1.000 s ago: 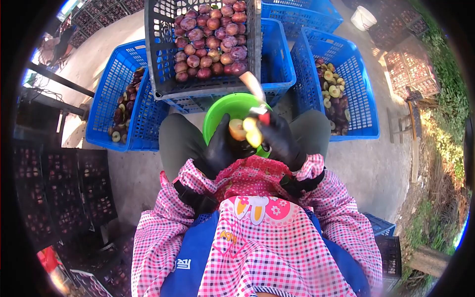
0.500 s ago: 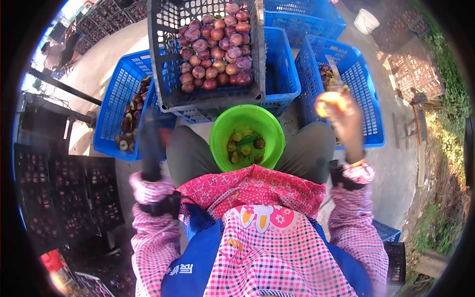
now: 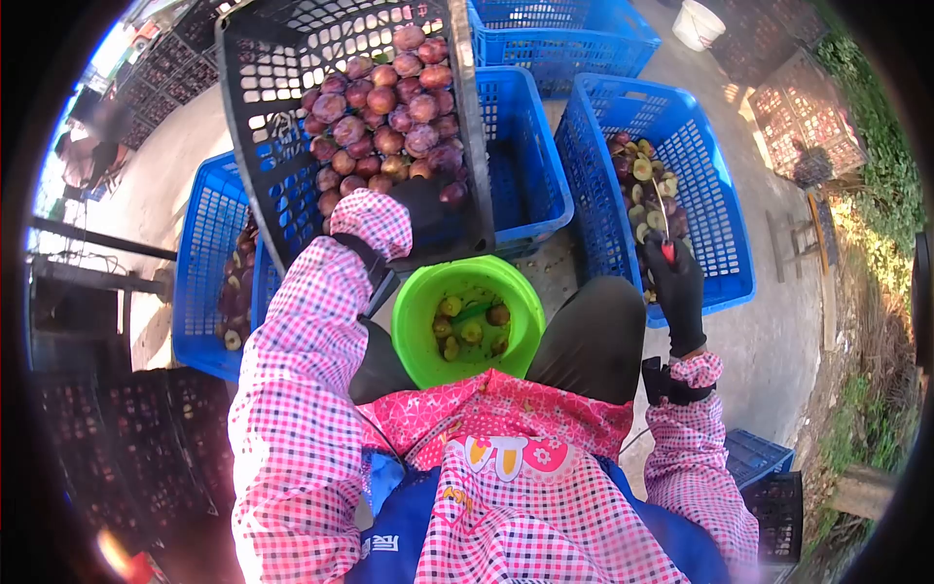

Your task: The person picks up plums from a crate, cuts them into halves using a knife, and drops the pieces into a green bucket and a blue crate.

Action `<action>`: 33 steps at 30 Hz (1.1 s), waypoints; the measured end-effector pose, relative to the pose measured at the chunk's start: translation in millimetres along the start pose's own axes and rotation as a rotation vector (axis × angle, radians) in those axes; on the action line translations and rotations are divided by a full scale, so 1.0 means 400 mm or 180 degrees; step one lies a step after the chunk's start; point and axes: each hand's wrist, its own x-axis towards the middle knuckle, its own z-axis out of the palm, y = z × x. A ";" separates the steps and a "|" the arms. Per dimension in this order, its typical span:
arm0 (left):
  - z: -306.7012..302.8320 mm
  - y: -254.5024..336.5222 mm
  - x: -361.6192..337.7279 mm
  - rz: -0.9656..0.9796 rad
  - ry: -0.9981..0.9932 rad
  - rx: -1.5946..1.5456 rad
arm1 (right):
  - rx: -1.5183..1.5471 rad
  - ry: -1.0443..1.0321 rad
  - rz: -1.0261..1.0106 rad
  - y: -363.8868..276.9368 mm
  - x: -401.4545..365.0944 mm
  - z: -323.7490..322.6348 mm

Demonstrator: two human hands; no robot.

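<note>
A bowl [image 3: 413,331] is being kept between the knees, close to the body, with a few fruit pieces [image 3: 470,329] lying in it. Just right of it, a knife [image 3: 663,229] is being gripped by the right hand [image 3: 676,287], gloved in black. The fingers are being wrapped tightly round the red handle, and the blade is being pointed up and away over the right crate [image 3: 720,195], where halves [image 3: 642,170] are lying. Beyond the bowl, the left hand [image 3: 420,202], also gloved, is being stretched into the dark crate [image 3: 263,146], which is being propped, tilted, on a middle crate [image 3: 530,165]. The hand is being laid against the nearest plums [image 3: 384,117] at the low end of the heap; whether one is being clasped cannot be told. Farther left, a left crate [image 3: 209,253] holding cut fruit is being partly hidden by the sleeve.
</note>
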 end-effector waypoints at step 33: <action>0.062 0.459 -0.572 -0.0900 0.0820 -0.6185 | 0.0724 -0.1431 -0.1690 -0.415 -0.383 0.118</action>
